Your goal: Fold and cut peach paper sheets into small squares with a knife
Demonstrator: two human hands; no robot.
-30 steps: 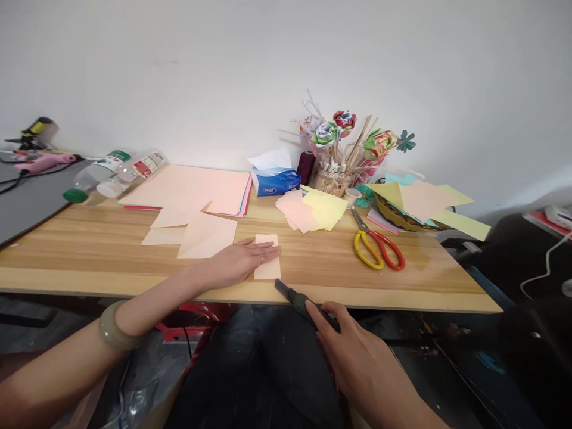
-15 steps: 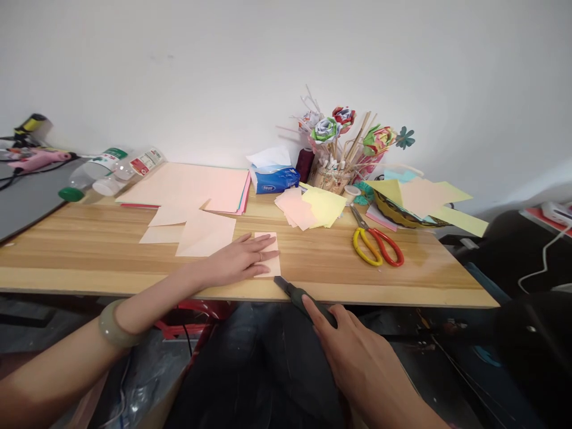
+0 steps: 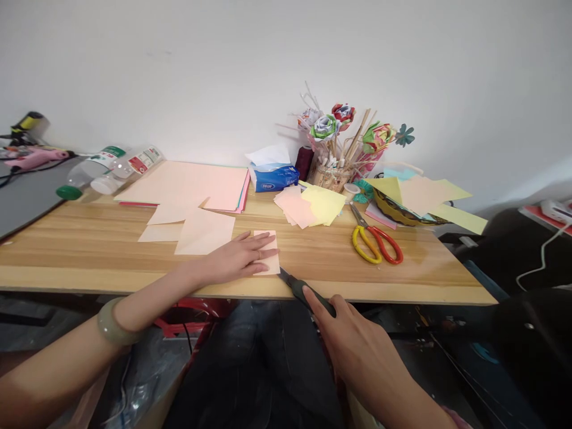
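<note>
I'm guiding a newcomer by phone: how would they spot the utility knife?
Find the wood-grain table, then the middle of its front edge. There the right hand holds the utility knife, its tip by a corner of the pale pink paper under the left hand. Unlike the yellow-and-red-handled scissors, it has a single dark handle.

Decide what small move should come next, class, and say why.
The right hand should probably ease the utility knife into the small pink paper: the knife's tip is at the paper's near right corner, and the left hand lies spread across the paper.
</note>
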